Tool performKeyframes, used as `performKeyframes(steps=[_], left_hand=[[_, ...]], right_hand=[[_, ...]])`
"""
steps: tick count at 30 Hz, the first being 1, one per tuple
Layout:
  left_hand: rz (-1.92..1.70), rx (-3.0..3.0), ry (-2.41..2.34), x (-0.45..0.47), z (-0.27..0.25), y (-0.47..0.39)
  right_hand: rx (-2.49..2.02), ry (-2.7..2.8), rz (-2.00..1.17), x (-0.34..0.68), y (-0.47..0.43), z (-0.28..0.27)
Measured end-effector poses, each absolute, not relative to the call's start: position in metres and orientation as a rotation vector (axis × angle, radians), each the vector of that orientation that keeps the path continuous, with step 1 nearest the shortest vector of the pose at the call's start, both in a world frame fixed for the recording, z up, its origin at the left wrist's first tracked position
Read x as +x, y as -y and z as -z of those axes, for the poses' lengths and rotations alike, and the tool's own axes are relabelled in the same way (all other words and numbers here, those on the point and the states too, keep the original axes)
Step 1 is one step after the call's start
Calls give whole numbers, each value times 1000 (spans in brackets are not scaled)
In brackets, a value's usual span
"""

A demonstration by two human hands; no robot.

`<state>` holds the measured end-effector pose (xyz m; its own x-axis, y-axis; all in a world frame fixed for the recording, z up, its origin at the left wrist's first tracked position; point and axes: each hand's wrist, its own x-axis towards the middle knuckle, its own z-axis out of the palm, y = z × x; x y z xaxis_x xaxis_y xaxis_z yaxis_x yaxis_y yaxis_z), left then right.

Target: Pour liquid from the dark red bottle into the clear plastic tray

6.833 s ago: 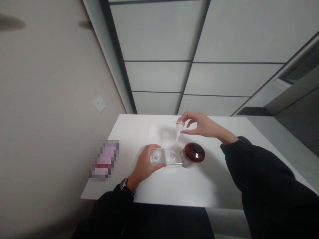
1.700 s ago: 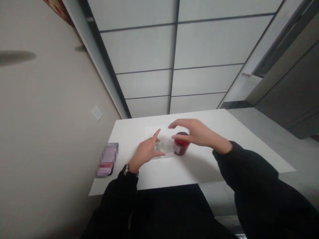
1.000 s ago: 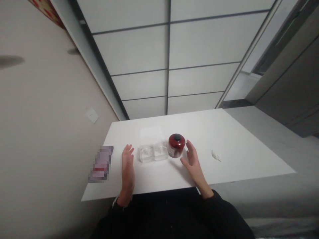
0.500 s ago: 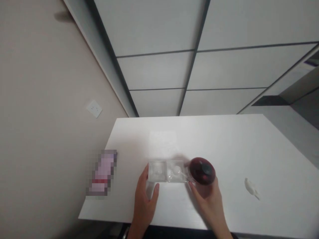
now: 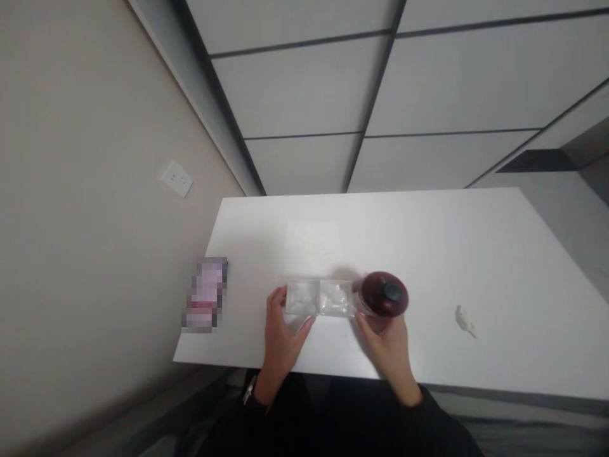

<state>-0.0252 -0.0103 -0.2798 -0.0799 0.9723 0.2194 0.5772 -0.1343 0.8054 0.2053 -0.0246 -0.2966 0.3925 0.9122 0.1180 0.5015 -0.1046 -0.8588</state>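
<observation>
A clear plastic box with square compartments (image 5: 303, 298) lies across the middle of the white table (image 5: 428, 241). A small clear or whitish item, too indistinct to name, shows in its right compartment. At the box's right end is a dark red, rounded object with a black knob (image 5: 384, 294), resembling a lidded pot. My left hand (image 5: 284, 333) grips the box's left end, fingers at the side and thumb along the near edge. My right hand (image 5: 386, 339) is closed about the right end; its thumb touches the box's near corner, and the red object hides its other fingers.
A pixelated pinkish, flat item (image 5: 205, 295) lies at the table's left edge. To the right rests a small whitish piece (image 5: 465, 321). A wall socket (image 5: 177, 179) is on the left wall, and white panels (image 5: 304, 165) stand behind the table.
The camera has tipped downward, showing the near table edge and dark sleeves. My left thumb has shifted right along the box's near edge. The box and red object keep their arrangement.
</observation>
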Motion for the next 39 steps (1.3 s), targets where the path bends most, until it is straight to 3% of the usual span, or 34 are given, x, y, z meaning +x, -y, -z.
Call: performKeyframes(steps=[8,19,39], left_hand=[[-1290,1829,-1566,-32,304,4],[-1384,1822,-1583,-33,295,4],[-1317,1655,-1753,-31,287,13]], right_hand=[[-1516,1367,-592,213,19,304],[-1412,1445,-521,211,17,309],[-1601,1314,-295,211,16,311]])
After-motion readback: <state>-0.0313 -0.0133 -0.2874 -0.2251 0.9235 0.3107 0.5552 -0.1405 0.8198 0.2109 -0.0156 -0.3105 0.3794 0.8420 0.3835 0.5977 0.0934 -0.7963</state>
